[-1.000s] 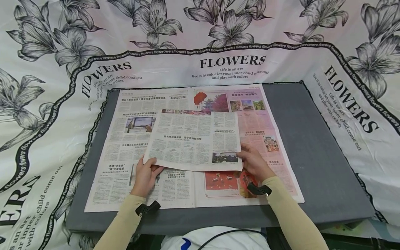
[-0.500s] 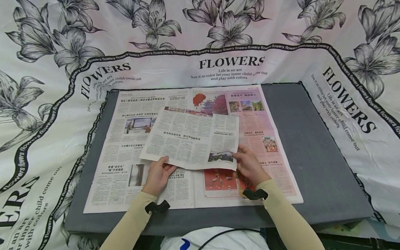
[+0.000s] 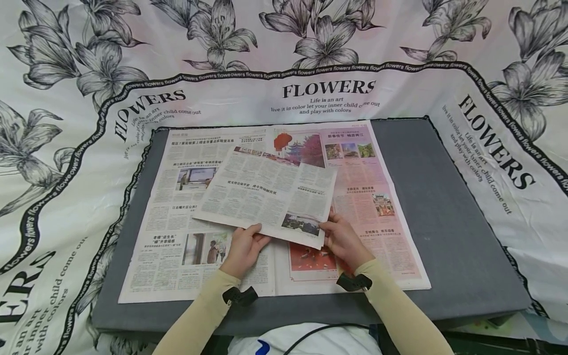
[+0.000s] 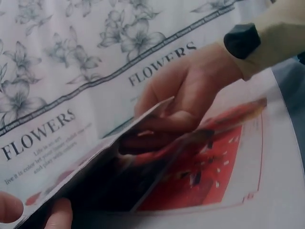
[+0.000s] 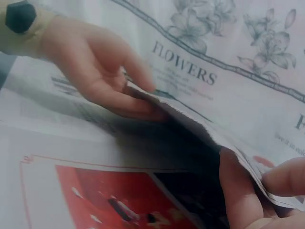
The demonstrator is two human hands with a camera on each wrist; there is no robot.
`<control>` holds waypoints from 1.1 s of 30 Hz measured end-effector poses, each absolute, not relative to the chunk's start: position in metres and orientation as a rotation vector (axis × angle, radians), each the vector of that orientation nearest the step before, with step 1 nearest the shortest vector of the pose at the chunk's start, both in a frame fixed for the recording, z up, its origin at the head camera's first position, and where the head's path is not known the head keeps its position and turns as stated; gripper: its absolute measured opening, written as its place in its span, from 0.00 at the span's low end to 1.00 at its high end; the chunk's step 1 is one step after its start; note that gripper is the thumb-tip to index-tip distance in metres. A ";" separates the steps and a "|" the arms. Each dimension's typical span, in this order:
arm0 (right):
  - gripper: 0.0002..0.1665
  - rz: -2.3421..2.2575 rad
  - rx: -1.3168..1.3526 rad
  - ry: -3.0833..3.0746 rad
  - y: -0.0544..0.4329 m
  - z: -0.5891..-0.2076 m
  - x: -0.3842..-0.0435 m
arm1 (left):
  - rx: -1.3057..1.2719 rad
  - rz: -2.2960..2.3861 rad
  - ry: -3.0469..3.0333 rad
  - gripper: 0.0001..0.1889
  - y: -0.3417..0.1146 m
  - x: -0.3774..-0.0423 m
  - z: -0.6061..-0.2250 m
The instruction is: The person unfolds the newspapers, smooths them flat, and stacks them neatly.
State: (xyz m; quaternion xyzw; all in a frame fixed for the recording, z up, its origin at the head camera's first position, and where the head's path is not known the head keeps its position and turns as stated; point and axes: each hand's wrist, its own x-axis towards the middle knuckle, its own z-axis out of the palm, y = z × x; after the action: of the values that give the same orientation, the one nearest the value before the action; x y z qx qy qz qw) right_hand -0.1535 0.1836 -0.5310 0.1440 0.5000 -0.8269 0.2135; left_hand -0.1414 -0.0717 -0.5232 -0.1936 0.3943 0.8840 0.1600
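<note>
A small folded newspaper (image 3: 266, 192) tilts above a larger spread-out newspaper (image 3: 151, 276), its near edge raised. My left hand (image 3: 244, 249) pinches that near edge around its middle, thumb on top. At the right-hand corner, beside a printed photo, my right hand (image 3: 346, 241) grips the paper. In the left wrist view, the right hand (image 4: 186, 90) has its fingers under the sheet. The right wrist view shows the left hand (image 5: 90, 67) at the edge and the right thumb above the paper, with fingers (image 5: 240, 191) beneath. The folded paper hides part of the spread pages.
Under the newspapers is a dark grey tabletop (image 3: 457, 236), which extends further to the right. A white cloth (image 3: 248, 103) printed with flowers and lettering rises behind and along the sides. A black cable (image 3: 319, 329) crosses the person's lap at the near edge.
The folded newspaper has turned clockwise, its right corner drawn toward the person. My left hand has slid right along the near edge, and my right hand has moved left and slightly nearer.
</note>
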 end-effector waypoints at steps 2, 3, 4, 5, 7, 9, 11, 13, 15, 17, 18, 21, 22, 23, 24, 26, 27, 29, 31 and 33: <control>0.32 -2.286 0.407 1.383 0.181 -0.533 -0.151 | -0.568 2.554 1.109 0.32 -0.066 -0.143 -0.524; 0.31 -2.281 0.414 1.382 0.180 -0.533 -0.150 | -0.571 2.564 1.102 0.33 -0.063 -0.143 -0.524; 0.31 -2.276 0.408 1.380 0.178 -0.534 -0.148 | -0.572 2.568 1.105 0.34 -0.061 -0.143 -0.524; 0.30 -2.273 0.406 1.372 0.177 -0.535 -0.147 | -0.572 2.569 1.111 0.34 -0.059 -0.143 -0.525; 0.29 -2.267 0.413 1.368 0.174 -0.536 -0.145 | -0.568 2.575 1.119 0.36 -0.055 -0.142 -0.525; 0.29 -2.260 0.409 1.364 0.172 -0.536 -0.143 | -0.568 2.583 1.123 0.36 -0.053 -0.141 -0.527; 0.30 -2.262 0.408 1.355 0.172 -0.536 -0.142 | -0.583 2.585 1.124 0.36 -0.053 -0.141 -0.528; 0.30 -2.275 0.405 1.347 0.174 -0.535 -0.142 | -0.581 2.577 1.135 0.36 -0.054 -0.140 -0.530; 0.29 -2.298 0.390 1.325 0.178 -0.534 -0.144 | -0.564 2.557 1.144 0.35 -0.057 -0.140 -0.531; 0.28 -2.326 0.370 1.308 0.185 -0.534 -0.148 | -0.533 2.525 1.156 0.35 -0.061 -0.139 -0.532; 0.26 -2.343 0.365 1.295 0.189 -0.533 -0.150 | -0.511 2.506 1.164 0.35 -0.064 -0.139 -0.533; 0.20 -2.372 0.343 1.264 0.203 -0.531 -0.158 | -0.453 2.428 1.193 0.34 -0.076 -0.137 -0.533; 0.18 -2.380 0.343 1.247 0.208 -0.530 -0.161 | -0.421 2.396 1.219 0.33 -0.081 -0.136 -0.533; 0.17 -2.384 0.340 1.232 0.214 -0.529 -0.163 | -0.406 2.368 1.231 0.33 -0.086 -0.135 -0.533; 0.18 -2.391 0.343 1.207 0.220 -0.528 -0.165 | -0.389 2.339 1.246 0.32 -0.091 -0.135 -0.532; 0.20 -2.389 0.336 1.173 0.231 -0.525 -0.169 | -0.341 2.285 1.282 0.32 -0.101 -0.135 -0.530; 0.23 -2.386 0.324 1.153 0.237 -0.525 -0.171 | -0.321 2.256 1.294 0.32 -0.107 -0.135 -0.529; 0.28 -2.371 0.319 1.121 0.247 -0.523 -0.174 | -0.282 2.209 1.304 0.32 -0.117 -0.137 -0.528; 0.32 -2.329 0.311 1.110 0.255 -0.523 -0.176 | -0.237 2.172 1.310 0.33 -0.126 -0.139 -0.528; 0.35 -2.257 0.296 1.129 0.262 -0.523 -0.177 | -0.210 2.144 1.305 0.36 -0.134 -0.141 -0.529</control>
State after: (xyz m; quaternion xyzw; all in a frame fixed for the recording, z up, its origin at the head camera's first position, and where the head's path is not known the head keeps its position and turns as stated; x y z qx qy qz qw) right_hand -0.1775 0.2615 -0.5230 0.1111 0.4243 -0.8486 0.2957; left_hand -0.1407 -0.1344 -0.5290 -0.0793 0.4931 0.8103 0.3066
